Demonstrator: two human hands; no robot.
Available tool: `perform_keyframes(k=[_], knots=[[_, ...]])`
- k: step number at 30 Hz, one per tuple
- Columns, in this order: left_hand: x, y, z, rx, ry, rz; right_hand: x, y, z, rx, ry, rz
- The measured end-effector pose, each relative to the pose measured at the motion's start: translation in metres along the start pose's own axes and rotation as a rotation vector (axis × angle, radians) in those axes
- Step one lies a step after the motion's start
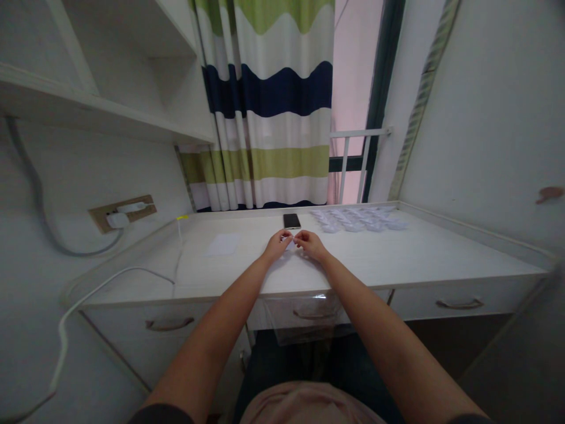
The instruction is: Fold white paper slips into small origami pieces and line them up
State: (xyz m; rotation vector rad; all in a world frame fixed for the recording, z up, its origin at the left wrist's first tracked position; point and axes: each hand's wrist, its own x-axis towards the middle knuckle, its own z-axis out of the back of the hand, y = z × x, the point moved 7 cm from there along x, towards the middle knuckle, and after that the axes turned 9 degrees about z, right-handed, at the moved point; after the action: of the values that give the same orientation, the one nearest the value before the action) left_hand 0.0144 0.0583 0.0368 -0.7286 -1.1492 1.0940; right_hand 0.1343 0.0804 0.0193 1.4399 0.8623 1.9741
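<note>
Both hands meet over the middle of the desk with fingertips pinched close together. My left hand (278, 243) is closed on one side of a small white piece of paper (290, 244). On its other side, my right hand (309, 244) pinches it as well. The fingers cover much of the paper, so its folds cannot be made out. Just beyond the hands lies a dark phone (292, 221). Rows of several small whitish folded pieces (353, 219) sit at the back right. A flat white sheet or stack (223, 244) rests left of my hands.
The white desk (424, 253) has drawers along its front. A clear plastic bag (300, 321) hangs at the front edge, between my forearms. On the left, a white cable (132, 270) crosses the desk and a plug (118, 220) sits in the wall. Behind hangs a striped curtain (273, 118).
</note>
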Motion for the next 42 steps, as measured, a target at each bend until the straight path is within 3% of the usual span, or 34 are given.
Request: perform_keyframes(k=[4,11,22,42], knots=[[0.003,0.004,0.007,-0.167,-0.04,0.05,-0.001,-0.002,0.003,0.015,-0.038,-0.03],[0.003,0.012,0.014,-0.46,-0.057,0.14,0.0,-0.016,0.01,0.179,-0.223,-0.071],[-0.002,0.011,-0.004,-0.295,0.089,0.102,0.002,-0.026,0.013,0.191,-0.277,-0.087],[0.003,0.011,0.015,-0.399,-0.072,0.121,-0.004,-0.006,0.007,0.491,-0.245,-0.181]])
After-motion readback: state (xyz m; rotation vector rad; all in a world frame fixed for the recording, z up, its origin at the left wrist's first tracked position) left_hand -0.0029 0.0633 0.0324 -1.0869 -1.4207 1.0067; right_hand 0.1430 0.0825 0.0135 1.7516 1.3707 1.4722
